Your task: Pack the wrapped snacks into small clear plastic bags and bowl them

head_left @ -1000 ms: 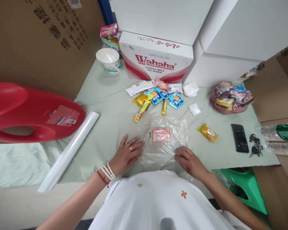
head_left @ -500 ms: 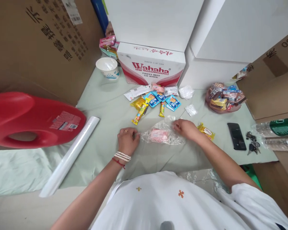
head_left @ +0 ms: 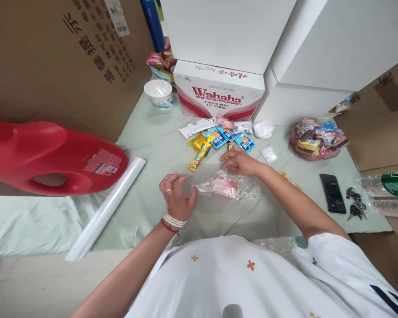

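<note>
Left hand and right hand of mine are apart, either side of a pink packet that lies in clear plastic film between the worktop's front edge and some blue sachets. On the left, I have thumb and fingers parted, the thumb at the film's tapered end. On the right, my fingers bend over its far edge; I cannot tell whether they pinch it. Near the worktop's right edge, a phone lies beside keys.
</note>
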The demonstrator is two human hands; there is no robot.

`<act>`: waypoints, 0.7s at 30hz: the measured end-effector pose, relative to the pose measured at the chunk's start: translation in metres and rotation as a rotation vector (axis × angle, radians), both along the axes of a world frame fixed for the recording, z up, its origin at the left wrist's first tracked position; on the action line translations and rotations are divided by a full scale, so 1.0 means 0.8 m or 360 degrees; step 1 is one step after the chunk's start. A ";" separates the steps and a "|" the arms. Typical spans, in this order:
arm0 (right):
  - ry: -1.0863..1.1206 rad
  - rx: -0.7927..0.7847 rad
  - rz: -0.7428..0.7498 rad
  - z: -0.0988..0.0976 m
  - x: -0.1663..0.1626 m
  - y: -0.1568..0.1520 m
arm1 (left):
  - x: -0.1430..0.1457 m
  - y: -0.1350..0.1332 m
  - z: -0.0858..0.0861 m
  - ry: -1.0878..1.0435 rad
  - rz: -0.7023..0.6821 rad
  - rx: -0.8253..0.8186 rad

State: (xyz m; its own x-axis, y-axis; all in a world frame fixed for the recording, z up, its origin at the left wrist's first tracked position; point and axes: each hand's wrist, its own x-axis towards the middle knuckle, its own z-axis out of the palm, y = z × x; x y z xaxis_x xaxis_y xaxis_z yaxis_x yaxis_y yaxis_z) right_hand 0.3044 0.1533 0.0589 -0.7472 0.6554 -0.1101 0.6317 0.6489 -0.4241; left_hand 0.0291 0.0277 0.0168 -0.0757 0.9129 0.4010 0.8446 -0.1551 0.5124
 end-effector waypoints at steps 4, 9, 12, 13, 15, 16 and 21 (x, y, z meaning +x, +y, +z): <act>-0.0049 -0.0147 -0.0144 -0.004 -0.011 0.023 | 0.006 -0.007 0.000 0.0064 0.0064 0.0062; -0.0384 -0.0109 -0.0423 -0.004 -0.032 0.029 | 0.021 -0.003 0.001 0.0060 -0.0271 -0.0095; -0.0509 -0.0073 -0.0517 -0.002 -0.043 0.027 | 0.032 0.010 -0.003 -0.0048 -0.0422 -0.0178; -0.0536 -0.0078 -0.0544 -0.002 -0.046 0.026 | 0.035 0.015 -0.006 -0.0073 -0.0429 -0.0219; -0.0568 -0.0091 -0.0572 -0.003 -0.050 0.025 | 0.039 0.026 -0.012 -0.0068 -0.0394 -0.0317; -0.0577 -0.0099 -0.0580 -0.003 -0.051 0.025 | 0.040 0.032 -0.016 -0.0049 -0.0372 -0.0382; -0.0578 -0.0150 -0.0702 -0.008 -0.053 0.025 | 0.051 0.068 -0.020 -0.0059 -0.0236 -0.0714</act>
State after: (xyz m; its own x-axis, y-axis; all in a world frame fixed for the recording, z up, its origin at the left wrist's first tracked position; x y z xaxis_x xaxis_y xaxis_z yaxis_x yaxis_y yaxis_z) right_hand 0.2616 0.1732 0.0528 -0.3091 0.8711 -0.3817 0.9497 0.2613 -0.1727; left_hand 0.0699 0.0820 0.0007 0.0615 0.9975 -0.0359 0.8099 -0.0289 0.5859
